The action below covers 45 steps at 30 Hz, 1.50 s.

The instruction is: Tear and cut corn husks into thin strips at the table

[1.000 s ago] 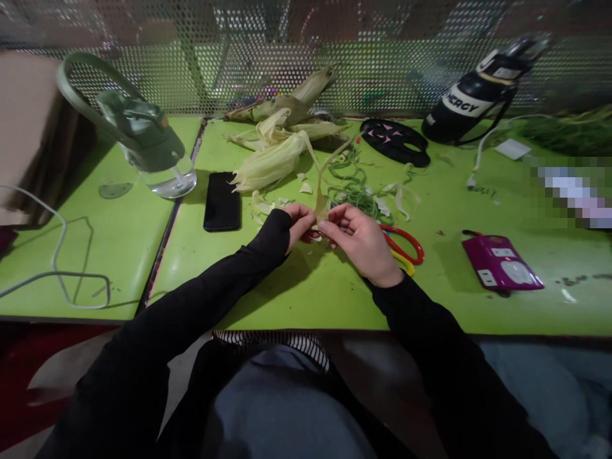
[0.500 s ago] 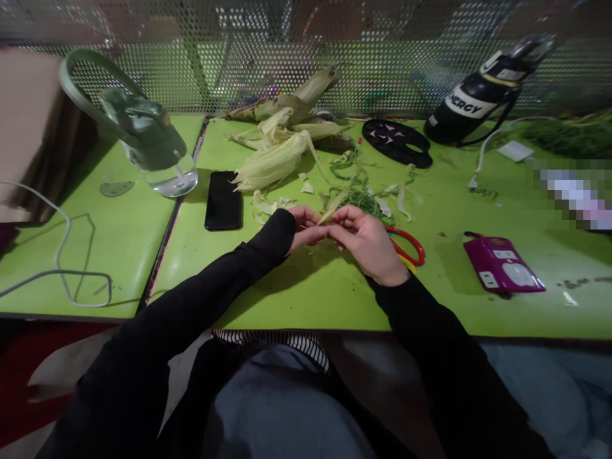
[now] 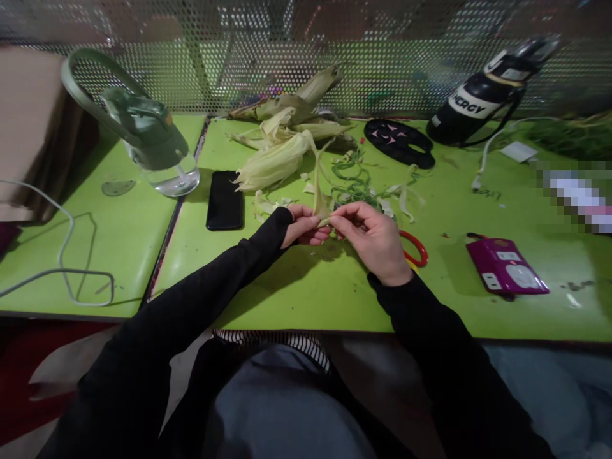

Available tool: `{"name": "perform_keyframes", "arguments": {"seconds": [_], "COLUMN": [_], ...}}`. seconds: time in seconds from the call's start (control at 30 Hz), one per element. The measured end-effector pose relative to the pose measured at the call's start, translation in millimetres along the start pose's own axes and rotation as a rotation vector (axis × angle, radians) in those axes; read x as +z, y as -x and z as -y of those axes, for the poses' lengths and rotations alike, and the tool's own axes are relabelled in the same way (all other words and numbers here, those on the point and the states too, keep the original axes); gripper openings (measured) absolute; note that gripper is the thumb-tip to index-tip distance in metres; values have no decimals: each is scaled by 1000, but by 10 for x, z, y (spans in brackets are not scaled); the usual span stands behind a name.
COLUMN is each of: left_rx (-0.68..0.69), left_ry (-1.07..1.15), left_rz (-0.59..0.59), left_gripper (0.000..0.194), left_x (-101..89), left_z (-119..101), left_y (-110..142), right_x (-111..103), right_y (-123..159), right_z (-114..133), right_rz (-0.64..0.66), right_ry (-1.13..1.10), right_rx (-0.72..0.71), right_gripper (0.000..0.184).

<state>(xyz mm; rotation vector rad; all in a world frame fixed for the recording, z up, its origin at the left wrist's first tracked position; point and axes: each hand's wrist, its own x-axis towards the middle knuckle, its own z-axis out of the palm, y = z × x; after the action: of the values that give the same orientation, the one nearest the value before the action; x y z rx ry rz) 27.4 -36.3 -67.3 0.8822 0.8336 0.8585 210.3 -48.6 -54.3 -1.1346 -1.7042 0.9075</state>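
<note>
Swung more upright since the previous frame, the pale yellow-green, papery husk strip [image 3: 317,191] stands between both hands in the head view, above the lime-green tabletop [image 3: 287,290]. Left hand [image 3: 306,226] and right hand [image 3: 375,239] pinch its lower part narrowly. A leaning black bottle [image 3: 445,125] bears a white label [image 3: 473,106], readable as "NERGY".
</note>
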Motion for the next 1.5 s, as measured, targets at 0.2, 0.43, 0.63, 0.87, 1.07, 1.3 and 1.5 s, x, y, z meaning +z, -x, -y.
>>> {"name": "perform_keyframes", "arguments": {"seconds": [0.2, 0.43, 0.63, 0.87, 1.07, 1.3, 1.5], "left_rx": [79, 62, 17, -3, 152, 188, 98], "left_ry": [-20, -69, -17, -10, -132, -262, -162], "left_rz": [-24, -43, -49, -60, -65, -69, -44], "left_gripper": [10, 10, 13, 19, 17, 15, 15], "left_x": [105, 122, 113, 142, 168, 85, 89], "left_z": [-74, -89, -123, -162, -44, -2, -95], "left_y": [171, 187, 183, 191, 147, 75, 168], "right_x": [48, 67, 55, 68, 64, 79, 89], "right_y": [25, 30, 47, 58, 57, 43, 50], "right_z": [50, 90, 121, 48, 86, 116, 84], "right_rz": [-21, 21, 46, -9, -36, 50, 1], "right_ry": [66, -21, -1, 35, 49, -59, -53], "right_rx": [14, 35, -22, -38, 6, 33, 31], "right_gripper": [9, 12, 8, 20, 23, 22, 16]}}
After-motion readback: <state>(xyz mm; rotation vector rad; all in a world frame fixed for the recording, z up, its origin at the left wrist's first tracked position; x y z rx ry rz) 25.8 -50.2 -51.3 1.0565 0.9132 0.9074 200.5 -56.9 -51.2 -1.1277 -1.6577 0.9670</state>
